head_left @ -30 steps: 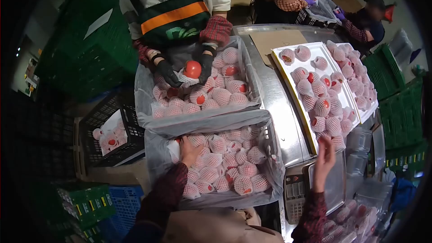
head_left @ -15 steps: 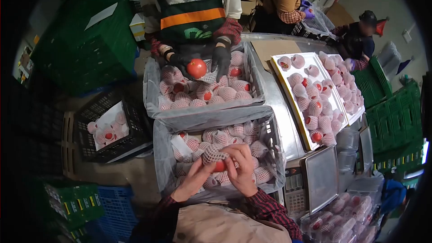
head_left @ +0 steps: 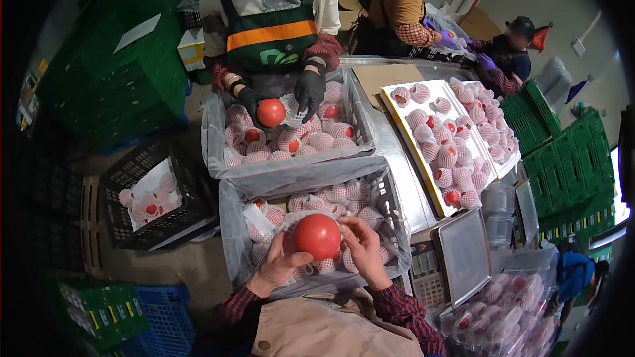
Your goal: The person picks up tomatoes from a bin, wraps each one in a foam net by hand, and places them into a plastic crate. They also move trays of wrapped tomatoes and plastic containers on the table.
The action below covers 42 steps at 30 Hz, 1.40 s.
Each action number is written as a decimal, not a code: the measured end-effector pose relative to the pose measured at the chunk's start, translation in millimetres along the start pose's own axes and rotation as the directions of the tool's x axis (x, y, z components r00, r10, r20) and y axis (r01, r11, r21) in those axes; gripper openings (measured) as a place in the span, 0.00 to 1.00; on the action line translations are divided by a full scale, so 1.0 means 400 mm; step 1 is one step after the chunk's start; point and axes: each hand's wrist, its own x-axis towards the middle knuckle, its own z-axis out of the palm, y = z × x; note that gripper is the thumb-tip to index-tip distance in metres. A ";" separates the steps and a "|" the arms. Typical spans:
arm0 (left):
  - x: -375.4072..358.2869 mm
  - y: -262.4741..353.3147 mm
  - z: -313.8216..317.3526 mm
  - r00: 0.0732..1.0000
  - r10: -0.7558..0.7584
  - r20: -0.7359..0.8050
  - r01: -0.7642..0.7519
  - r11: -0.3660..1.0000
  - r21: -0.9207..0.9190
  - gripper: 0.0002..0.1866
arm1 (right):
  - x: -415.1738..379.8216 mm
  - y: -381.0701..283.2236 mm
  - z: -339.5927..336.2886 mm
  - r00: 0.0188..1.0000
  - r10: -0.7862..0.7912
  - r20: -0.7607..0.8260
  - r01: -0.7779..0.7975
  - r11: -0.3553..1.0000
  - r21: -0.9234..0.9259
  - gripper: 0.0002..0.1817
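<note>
Left hand [head_left: 276, 263] cups the tomato [head_left: 316, 237] from lower left, fingers curled around it, thumb on its front. Probably carries the weight there, leaving the right hand [head_left: 364, 251] free. Right thumb and fingertips are bunched at the tomato's right edge; can't tell if they pinch anything or just touch. So: tomato sits between the hands, above the near crate [head_left: 233, 251], presumably so a drop is short. Net-sleeved fruit [head_left: 357, 190] fills that crate; nets and liner look like bruise protection. Scale [head_left: 464, 254] just right, handy. Beyond: white tray [head_left: 418, 157] of netted fruit; far crate [head_left: 284, 170], where a co-worker's gloved hands [head_left: 308, 94] hold another bare tomato [head_left: 271, 112].
</note>
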 end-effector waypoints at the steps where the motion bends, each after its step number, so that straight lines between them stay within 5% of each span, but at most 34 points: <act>1: 0.001 -0.017 -0.017 1.000 0.000 -0.001 0.000 1.000 -0.002 0.40 | -0.016 -0.029 0.009 0.996 -0.084 -0.033 0.082 0.996 -0.044 0.11; 2: 0.004 -0.046 -0.049 0.990 0.108 -0.092 -0.072 0.942 0.329 0.40 | -0.022 -0.036 -0.010 0.998 -0.035 0.042 0.031 0.994 0.105 0.18; 4: 0.000 -0.075 -0.061 0.944 0.308 -0.116 -0.093 0.588 0.804 0.39 | -0.045 -0.118 0.018 0.987 -0.079 0.139 0.062 0.991 0.123 0.22; 5: 0.001 -0.065 -0.032 0.948 0.299 -0.108 -0.094 0.587 0.804 0.39 | -0.059 -0.149 0.034 0.964 -0.123 0.234 0.091 0.986 0.143 0.27; 7: -0.002 -0.041 0.029 0.862 0.482 0.155 -0.216 0.072 0.974 0.37 | -0.068 -0.142 0.047 0.961 -0.130 0.245 0.117 0.991 0.067 0.33; 9: 0.003 -0.046 0.027 0.868 0.475 0.148 -0.227 0.112 0.968 0.37 | -0.060 -0.114 0.032 0.962 -0.091 0.257 0.032 0.974 0.223 0.32; 10: 0.002 -0.047 0.027 0.882 0.472 0.015 -0.257 0.452 0.855 0.37 | -0.064 -0.106 0.030 0.964 -0.029 0.265 -0.095 0.890 0.445 0.33; 11: -0.001 -0.047 0.023 0.901 0.420 -0.109 -0.264 0.731 0.629 0.37 | -0.063 -0.100 0.019 0.966 -0.026 0.258 -0.095 0.890 0.445 0.33; 13: -0.013 -0.043 -0.019 0.927 0.360 -0.109 -0.216 0.747 0.629 0.37 | -0.056 -0.099 -0.007 0.909 0.003 0.418 -0.328 0.624 0.709 0.33; 15: -0.017 -0.043 -0.038 0.950 0.286 -0.122 -0.133 0.728 0.673 0.38 | -0.065 -0.121 0.002 0.929 0.068 0.365 -0.312 0.677 0.667 0.34; 18: -0.014 -0.048 -0.020 0.953 0.304 0.003 -0.203 0.628 0.751 0.40 | -0.066 -0.120 0.001 0.887 0.189 0.422 -0.448 0.580 0.681 0.35; 22: -0.024 -0.048 0.018 0.965 0.256 0.055 -0.210 0.631 0.747 0.40 | -0.038 -0.030 -0.026 0.723 -0.055 0.689 -0.591 0.467 0.658 0.35; 24: -0.038 -0.064 0.008 0.998 0.003 0.055 -0.045 0.626 0.779 0.42 | -0.051 -0.043 -0.012 0.653 -0.141 0.744 -0.628 0.448 0.636 0.33; 25: -0.037 -0.066 0.012 0.999 0.004 0.052 -0.043 0.626 0.778 0.42 | -0.079 -0.089 0.022 0.855 0.207 0.475 -0.499 0.573 0.650 0.29; 26: -0.034 -0.069 0.018 0.997 0.057 0.055 -0.079 0.683 0.727 0.38 | -0.094 -0.118 0.043 0.888 0.456 0.060 -0.403 0.709 0.579 0.26; 27: -0.030 -0.068 0.021 0.993 0.109 0.054 -0.117 0.732 0.671 0.37 | -0.093 -0.127 0.045 0.887 0.457 0.062 -0.405 0.708 0.579 0.26; 30: -0.021 -0.054 0.025 0.991 0.089 0.103 -0.129 0.856 0.501 0.34 | -0.092 -0.133 0.037 0.916 0.401 -0.029 -0.344 0.818 0.461 0.20; 32: -0.012 -0.039 0.051 0.989 0.100 0.105 -0.134 0.909 0.396 0.33 | -0.089 -0.125 0.016 0.979 0.202 0.038 -0.205 0.953 0.224 0.21; 34: -0.013 -0.034 0.055 0.989 0.110 0.103 -0.135 0.949 0.286 0.32 | -0.094 -0.128 0.001 0.986 0.161 0.035 -0.164 0.975 0.147 0.23; 36: -0.015 -0.037 0.036 0.996 -0.042 0.075 0.030 0.989 0.146 0.33 | -0.097 -0.137 -0.005 0.992 0.119 0.036 -0.121 0.990 0.068 0.26; 38: -0.016 -0.046 0.028 0.999 -0.037 0.025 0.035 0.994 0.101 0.33 | -0.102 -0.159 -0.001 0.999 0.027 -0.025 -0.031 0.989 -0.147 0.21; 42: -0.008 -0.051 0.028 0.999 0.000 -0.042 0.001 1.000 0.016 0.34 | -0.108 -0.183 0.021 0.986 -0.142 -0.091 0.119 0.968 -0.223 0.16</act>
